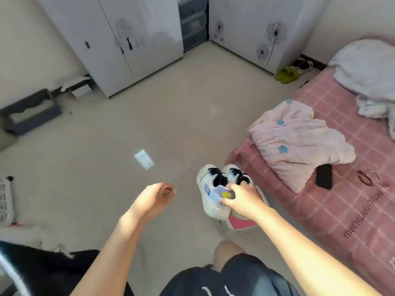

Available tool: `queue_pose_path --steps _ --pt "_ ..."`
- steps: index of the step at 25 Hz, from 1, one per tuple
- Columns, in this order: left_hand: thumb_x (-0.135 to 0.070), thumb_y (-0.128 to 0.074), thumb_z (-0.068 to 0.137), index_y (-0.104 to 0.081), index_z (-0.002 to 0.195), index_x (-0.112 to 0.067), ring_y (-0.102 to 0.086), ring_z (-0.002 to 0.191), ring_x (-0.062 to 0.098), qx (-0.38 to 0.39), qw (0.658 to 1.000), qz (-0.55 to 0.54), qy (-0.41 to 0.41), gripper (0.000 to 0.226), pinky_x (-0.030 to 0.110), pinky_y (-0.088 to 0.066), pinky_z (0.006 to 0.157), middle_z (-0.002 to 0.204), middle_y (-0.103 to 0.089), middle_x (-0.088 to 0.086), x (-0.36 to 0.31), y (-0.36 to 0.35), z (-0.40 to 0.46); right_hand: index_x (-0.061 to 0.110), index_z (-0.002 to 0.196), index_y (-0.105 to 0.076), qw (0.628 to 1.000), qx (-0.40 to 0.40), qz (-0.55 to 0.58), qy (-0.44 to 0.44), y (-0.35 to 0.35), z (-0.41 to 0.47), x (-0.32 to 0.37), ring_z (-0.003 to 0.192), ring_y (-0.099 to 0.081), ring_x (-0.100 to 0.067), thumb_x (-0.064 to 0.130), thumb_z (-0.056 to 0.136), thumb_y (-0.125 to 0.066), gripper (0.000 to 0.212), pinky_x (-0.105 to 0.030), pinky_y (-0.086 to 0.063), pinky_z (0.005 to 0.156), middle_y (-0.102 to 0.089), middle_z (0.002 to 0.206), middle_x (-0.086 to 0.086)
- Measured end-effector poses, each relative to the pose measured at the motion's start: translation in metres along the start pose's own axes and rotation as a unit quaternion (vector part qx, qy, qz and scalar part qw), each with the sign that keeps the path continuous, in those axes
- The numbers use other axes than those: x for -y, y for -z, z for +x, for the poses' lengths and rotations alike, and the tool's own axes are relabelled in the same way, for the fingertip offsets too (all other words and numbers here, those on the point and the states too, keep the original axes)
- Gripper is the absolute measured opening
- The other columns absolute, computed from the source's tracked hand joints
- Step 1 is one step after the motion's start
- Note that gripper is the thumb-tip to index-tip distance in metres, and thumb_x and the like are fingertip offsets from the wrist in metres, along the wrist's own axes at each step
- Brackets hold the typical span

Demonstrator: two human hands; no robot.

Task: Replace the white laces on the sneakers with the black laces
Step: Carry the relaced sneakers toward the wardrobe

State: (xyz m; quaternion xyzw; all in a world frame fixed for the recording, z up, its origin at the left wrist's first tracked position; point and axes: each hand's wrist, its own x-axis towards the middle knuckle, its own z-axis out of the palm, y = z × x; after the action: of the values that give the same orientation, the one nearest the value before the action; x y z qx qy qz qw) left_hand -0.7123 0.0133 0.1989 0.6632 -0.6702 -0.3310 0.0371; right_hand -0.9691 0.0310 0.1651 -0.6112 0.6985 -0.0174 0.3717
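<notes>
A pair of white sneakers (210, 189) with black laces hangs above the floor by the bed corner, toes pointing away from me. My right hand (241, 199) grips both at their heels, fingers hooked inside the openings. A yellow spot marks the heel of the left shoe. Under the sneakers lies a red and white flat thing (241, 224) on the floor. My left hand (156, 196) hovers to the left of the shoes, fingers loosely curled, holding nothing that I can see. No loose white laces show.
A bed with a pink checked cover (342, 199) fills the right side, carrying a pink garment (299, 139), a black phone (324, 176) and hair ties (366, 177). White wardrobes (128, 39) stand at the back. A dark tray (30, 113) sits at far left.
</notes>
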Motion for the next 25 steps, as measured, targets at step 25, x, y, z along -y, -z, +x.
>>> queue_pose_path --steps 25 --pt "-0.032 -0.048 0.094 -0.064 0.101 -0.021 -0.058 0.088 0.016 0.016 0.998 -0.044 0.039 0.021 0.028 -0.046 0.078 0.097 -0.064 -0.002 -0.073 0.287 0.689 0.032 0.131 -0.048 0.999 0.006 -0.037 -0.03 0.331 0.659 0.152 0.124 -0.032 -0.03 0.048 0.083 -0.06 0.052 -0.031 -0.032 0.098 -0.044 0.127 -0.013"
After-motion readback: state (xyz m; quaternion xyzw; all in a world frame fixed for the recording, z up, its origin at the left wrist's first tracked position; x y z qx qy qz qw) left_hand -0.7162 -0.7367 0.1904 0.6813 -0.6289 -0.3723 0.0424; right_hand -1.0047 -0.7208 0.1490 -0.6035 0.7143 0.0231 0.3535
